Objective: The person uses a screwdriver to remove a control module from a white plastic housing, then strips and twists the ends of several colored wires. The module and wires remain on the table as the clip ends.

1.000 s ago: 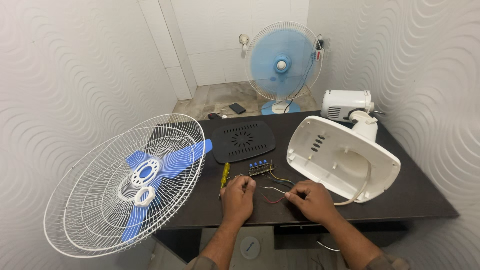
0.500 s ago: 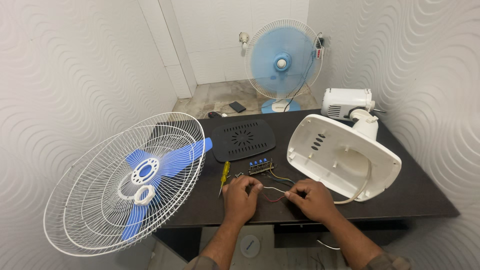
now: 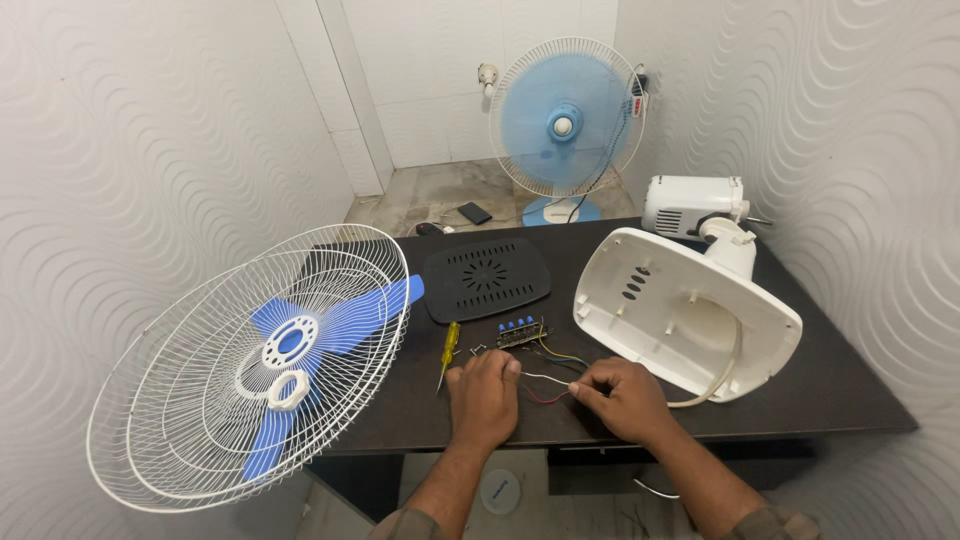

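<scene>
1. Leaning off the dark worktop, well left of the switch board, is a white wire fan guard with a blue plastic blade inside.
2. Just left of the board lies a yellow-handled screwdriver; behind it lies a black vented plastic cover.
3. The small push-button switch board with blue keys sits just beyond the hands.
4. The left hand pinches the thin coloured wires trailing from the board.
5. The right hand pinches the same wires' other end.
6. Right of the board, a white plastic fan base shell lies upturned.
</scene>
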